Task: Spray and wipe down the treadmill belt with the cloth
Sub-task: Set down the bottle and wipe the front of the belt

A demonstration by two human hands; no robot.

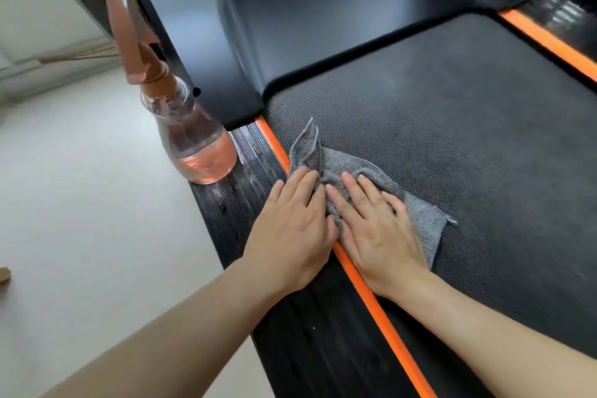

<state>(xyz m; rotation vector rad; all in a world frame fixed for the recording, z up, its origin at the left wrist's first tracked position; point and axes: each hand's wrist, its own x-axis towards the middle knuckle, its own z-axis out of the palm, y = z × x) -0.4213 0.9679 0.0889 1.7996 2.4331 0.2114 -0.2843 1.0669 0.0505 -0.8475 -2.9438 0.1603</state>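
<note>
At the orange strip (361,281) edging the belt (468,139), pressing cloth (423,216) under left hand (290,236) and right hand (378,229), fingers straight, bare belt rightward.

Soft, even light fills the room, brightest on the pale floor (80,203) at the left, which looks nearly washed out. A broad sheen lies on the black motor cover (323,26), and small glints streak the ribbed side rail (226,213). Shadows are faint and soft-edged. The wide lens bows the orange stripe (371,304), and the top of the spray bottle (197,142) is smeared with blur.
</note>
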